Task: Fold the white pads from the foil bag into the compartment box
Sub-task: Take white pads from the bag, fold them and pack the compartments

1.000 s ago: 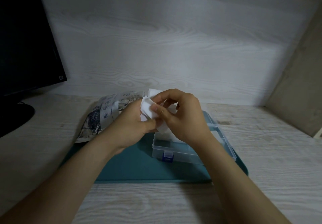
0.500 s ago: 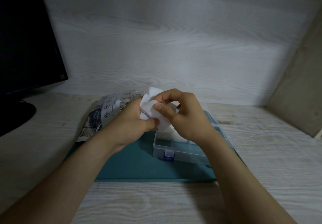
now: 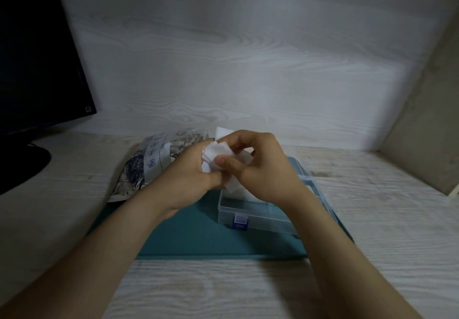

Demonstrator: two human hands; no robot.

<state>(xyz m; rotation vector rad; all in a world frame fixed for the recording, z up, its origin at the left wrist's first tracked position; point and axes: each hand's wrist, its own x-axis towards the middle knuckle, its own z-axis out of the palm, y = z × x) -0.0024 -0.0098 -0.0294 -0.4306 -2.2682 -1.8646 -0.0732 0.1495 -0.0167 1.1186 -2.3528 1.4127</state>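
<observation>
Both hands are raised over the far left end of the compartment box (image 3: pixel 258 213). The left hand (image 3: pixel 188 173) is curled round the white pad (image 3: pixel 213 155) from the left. The right hand (image 3: pixel 263 169) pinches it, with the thumb pressed flat on the near face and the fingers arched over the top. A lower corner of the pad hangs just above the box.

Change over the last second is slight. The right thumb has slid a little down the pad's face, and the hanging corner now sits a little lower. Neither hand has let go or moved away from the box. I judge that the fold is still being pressed and the pad has not yet been placed.

Something white shows in the compartment under the right hand. I cannot tell whether it is a stored pad or part of the one being held.

The foil bag (image 3: pixel 149 164) lies behind the left hand, partly on the teal mat (image 3: pixel 198 234) that lies on the table (image 3: pixel 377 222).

Markings: the bag has a pale band with round printed symbols above a dark line pattern, and none of the wording is legible. The monitor (image 3: pixel 37 58) has a small mark at its lower corner, too small to read. The box's blue latch (image 3: pixel 239 222) carries no visible lettering.
</observation>
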